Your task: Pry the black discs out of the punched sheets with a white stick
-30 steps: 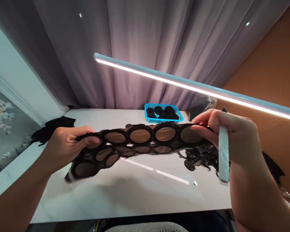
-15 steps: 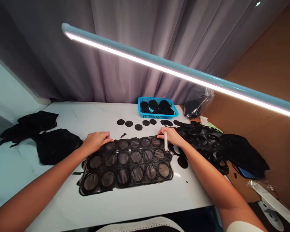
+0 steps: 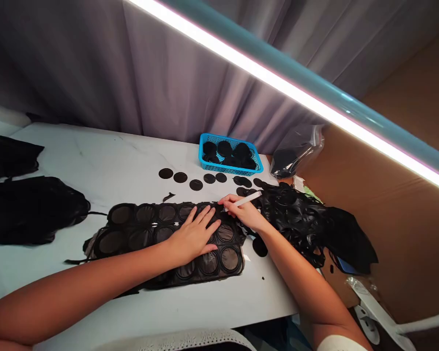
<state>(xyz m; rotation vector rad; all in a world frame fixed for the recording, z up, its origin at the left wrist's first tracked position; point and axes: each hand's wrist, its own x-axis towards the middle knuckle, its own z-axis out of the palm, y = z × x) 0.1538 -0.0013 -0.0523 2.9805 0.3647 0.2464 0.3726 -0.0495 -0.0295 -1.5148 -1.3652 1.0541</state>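
A black sheet with rows of ringed circles lies on the white table. My left hand rests flat on its right half, fingers spread, covering some circles. Closed round a slim white pen-like tool, my right hand is at the sheet's upper right corner. The tool's tip points down to the left at the sheet; what kind of tip it has is too small to tell. Loose black discs lie beyond the sheet, and another disc is just right of it.
A blue basket of black round pieces stands at the back. Black scraps are heaped on the right, near a clear plastic bag. Black cloth-like pieces lie left. A lit lamp tube crosses above the table.
My left hand has moved right from the sheet's upper left edge and now lies flat on it. The white tool in my right hand has tilted from upright to slanting. The view has shifted.
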